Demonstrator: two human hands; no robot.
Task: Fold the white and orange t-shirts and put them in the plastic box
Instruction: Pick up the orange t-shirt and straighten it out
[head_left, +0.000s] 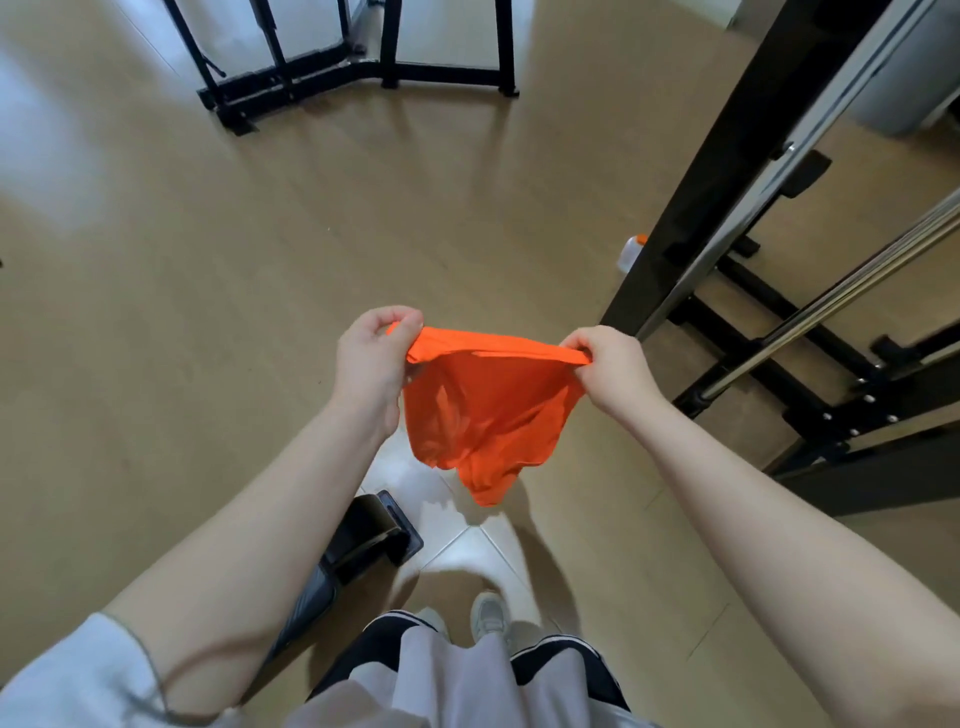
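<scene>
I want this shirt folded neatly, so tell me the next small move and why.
Probably lower the orange t-shirt onto a flat surface and spread it out. The left hand and right hand pinch its top edge at opposite ends, and the rest hangs bunched in mid-air above the floor. No plastic box or white shirt is in view.

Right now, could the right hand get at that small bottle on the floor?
Probably not: the right hand is pinching the orange t-shirt, and the bottle sits low beside the black frame.
</scene>
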